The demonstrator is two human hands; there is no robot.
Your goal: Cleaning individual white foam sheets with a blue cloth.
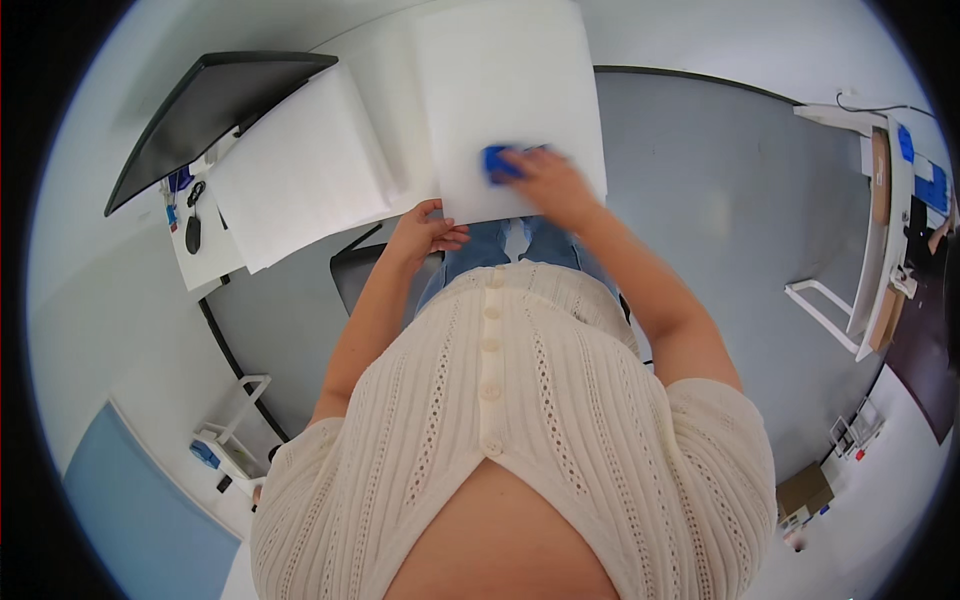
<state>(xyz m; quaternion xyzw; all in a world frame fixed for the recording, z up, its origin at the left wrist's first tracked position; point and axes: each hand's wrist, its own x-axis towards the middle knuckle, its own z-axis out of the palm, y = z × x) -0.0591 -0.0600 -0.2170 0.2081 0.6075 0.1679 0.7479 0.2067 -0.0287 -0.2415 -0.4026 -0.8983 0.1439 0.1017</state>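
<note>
A large white sheet lies on the white table before me. My left hand is at its near left corner, fingers curled around the front edge and seeming to hold it. My right hand is over the near part of the sheet, its fingers around a small blue object. Motion blur hides what kind of object it is and whether it touches the surface.
A second white sheet lies to the left, below a black monitor. A black computer mouse is near the table's left end. Under the table's front edge stands a dark chair. White-framed furniture is far right.
</note>
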